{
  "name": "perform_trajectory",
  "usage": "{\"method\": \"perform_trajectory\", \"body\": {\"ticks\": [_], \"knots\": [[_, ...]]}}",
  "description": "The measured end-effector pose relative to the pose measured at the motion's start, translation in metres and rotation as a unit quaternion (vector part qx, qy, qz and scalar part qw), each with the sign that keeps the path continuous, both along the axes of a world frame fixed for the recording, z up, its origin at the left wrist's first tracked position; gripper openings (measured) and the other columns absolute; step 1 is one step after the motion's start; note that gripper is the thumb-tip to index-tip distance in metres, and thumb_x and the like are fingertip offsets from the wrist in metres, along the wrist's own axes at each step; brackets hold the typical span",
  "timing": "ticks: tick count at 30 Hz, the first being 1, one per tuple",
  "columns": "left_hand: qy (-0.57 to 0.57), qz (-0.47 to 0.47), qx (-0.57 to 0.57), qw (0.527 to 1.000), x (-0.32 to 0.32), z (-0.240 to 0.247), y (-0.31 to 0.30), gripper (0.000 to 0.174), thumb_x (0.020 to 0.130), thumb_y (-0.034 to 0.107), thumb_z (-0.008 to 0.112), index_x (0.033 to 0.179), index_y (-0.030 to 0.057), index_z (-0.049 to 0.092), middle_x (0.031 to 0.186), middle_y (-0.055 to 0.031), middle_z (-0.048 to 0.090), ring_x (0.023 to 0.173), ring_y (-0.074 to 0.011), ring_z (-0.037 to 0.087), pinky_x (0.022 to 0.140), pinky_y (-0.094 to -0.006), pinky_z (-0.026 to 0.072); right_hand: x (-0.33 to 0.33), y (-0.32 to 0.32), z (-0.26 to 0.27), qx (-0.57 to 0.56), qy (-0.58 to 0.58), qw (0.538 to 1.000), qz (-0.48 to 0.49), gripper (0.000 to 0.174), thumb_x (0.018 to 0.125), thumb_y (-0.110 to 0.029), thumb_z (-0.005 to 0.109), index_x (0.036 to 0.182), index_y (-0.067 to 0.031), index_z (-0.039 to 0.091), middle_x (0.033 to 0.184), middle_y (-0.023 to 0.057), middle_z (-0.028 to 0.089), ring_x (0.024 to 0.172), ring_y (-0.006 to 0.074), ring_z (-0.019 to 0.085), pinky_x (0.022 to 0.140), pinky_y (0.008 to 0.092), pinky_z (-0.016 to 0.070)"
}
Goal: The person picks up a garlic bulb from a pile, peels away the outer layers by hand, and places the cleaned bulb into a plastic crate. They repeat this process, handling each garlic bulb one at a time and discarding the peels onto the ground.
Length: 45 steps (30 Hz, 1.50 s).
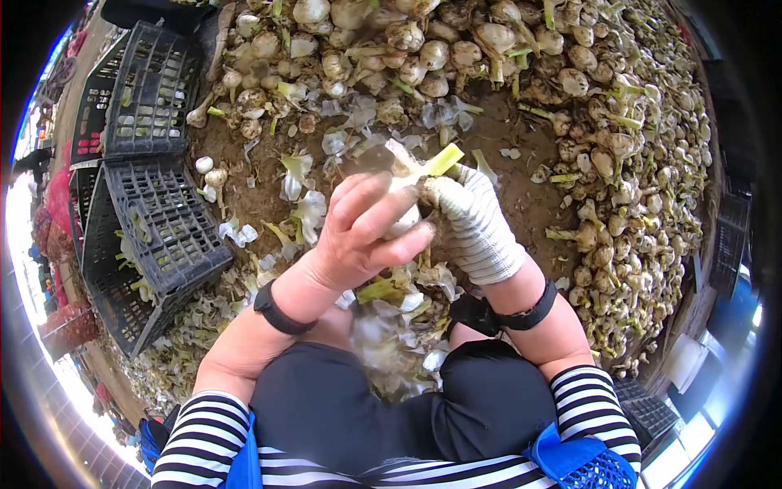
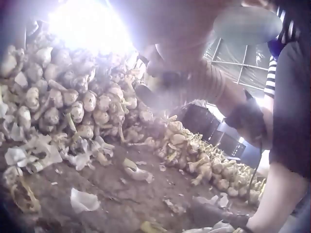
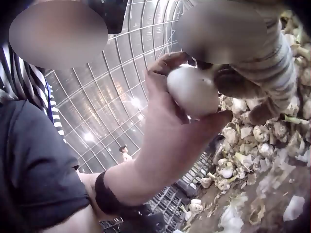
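Over the lap in the head view, the bare left hand point(image 1: 358, 224) grips a garlic bulb point(image 1: 406, 220), partly hidden behind its fingers. A cut green-yellow stalk point(image 1: 445, 160) sticks up from the top of the bulb. The right hand point(image 1: 479, 228), in a striped knit glove, pinches at the stalk end, its fingertips close against the bulb. From the right wrist, the bulb point(image 3: 193, 92) looks smooth and white, with the left thumb and fingers curled round it and the gloved fingers point(image 3: 238, 83) at its far end. Both hands are blurred in the left wrist view.
A large heap of unpeeled garlic point(image 1: 627, 187) curves round the front and right. Two black plastic crates point(image 1: 167, 220) stand at the left, with white garlic showing through their slats. Loose skins point(image 1: 309, 213) and stalk scraps litter the soil between the heap and the knees.
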<state>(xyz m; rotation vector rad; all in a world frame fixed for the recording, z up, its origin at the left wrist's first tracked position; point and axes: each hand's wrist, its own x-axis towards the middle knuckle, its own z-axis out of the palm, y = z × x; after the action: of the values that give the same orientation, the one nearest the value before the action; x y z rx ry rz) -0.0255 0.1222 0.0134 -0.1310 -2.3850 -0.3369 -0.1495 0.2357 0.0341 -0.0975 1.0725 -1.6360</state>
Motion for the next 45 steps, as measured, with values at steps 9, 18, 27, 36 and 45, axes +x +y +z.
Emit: {"method": "perform_trajectory", "body": {"ticks": [9,18,27,36,45], "knots": [[-0.068,-0.081,0.737,0.668,-0.008,0.022,0.005,0.069,0.065,0.001,0.072,0.122,0.0079,0.035,0.117,-0.0083,0.044,0.104,-0.0170,0.048,0.088,-0.0313,0.0428,-0.011,-0.001,-0.008,0.063,0.349,0.934,-0.042,0.036,0.083,-0.006,0.051,0.118,0.0003,0.050,0.105,0.0061,0.059,0.087,0.0109,0.054,0.079,0.0249,0.0440],[-0.160,-0.002,0.747,0.645,0.001,0.014,0.001,0.074,0.059,0.006,0.078,0.122,0.0040,0.038,0.121,-0.0105,0.048,0.106,-0.0179,0.051,0.090,-0.0304,0.0421,-0.010,-0.015,-0.016,0.032,0.761,0.648,0.019,0.064,0.078,-0.004,0.053,0.137,-0.0091,0.028,0.111,0.0089,0.060,0.107,0.0268,0.056,0.103,0.0491,0.0259],[-0.106,0.005,0.786,0.609,-0.003,0.019,-0.004,0.066,0.064,0.003,0.075,0.119,0.0022,0.040,0.105,-0.0053,0.053,0.097,-0.0129,0.052,0.086,-0.0274,0.0440,-0.024,-0.005,0.001,-0.002,0.830,0.558,0.012,0.062,0.061,-0.013,0.067,0.121,-0.0088,0.050,0.078,0.0005,0.057,0.084,0.0235,0.054,0.082,0.0380,0.0384],[-0.223,0.092,0.652,0.719,0.001,0.026,-0.009,0.060,0.062,0.006,0.077,0.114,0.0015,0.046,0.101,-0.0054,0.058,0.088,-0.0101,0.056,0.077,-0.0245,0.0479,-0.018,-0.009,-0.015,0.023,0.821,0.550,0.154,0.054,0.069,-0.017,0.059,0.122,-0.0106,0.050,0.079,0.0022,0.056,0.082,0.0234,0.054,0.084,0.0392,0.0381],[-0.157,-0.004,0.965,0.211,-0.003,0.016,-0.017,0.052,0.080,0.021,0.065,0.124,0.0079,0.039,0.108,-0.0097,0.055,0.089,-0.0226,0.059,0.082,-0.0378,0.0500,-0.014,-0.018,-0.015,0.044,0.879,0.473,-0.045,0.056,0.066,-0.017,0.062,0.121,-0.0115,0.052,0.078,-0.0006,0.053,0.080,0.0190,0.052,0.087,0.0372,0.0401]]}}
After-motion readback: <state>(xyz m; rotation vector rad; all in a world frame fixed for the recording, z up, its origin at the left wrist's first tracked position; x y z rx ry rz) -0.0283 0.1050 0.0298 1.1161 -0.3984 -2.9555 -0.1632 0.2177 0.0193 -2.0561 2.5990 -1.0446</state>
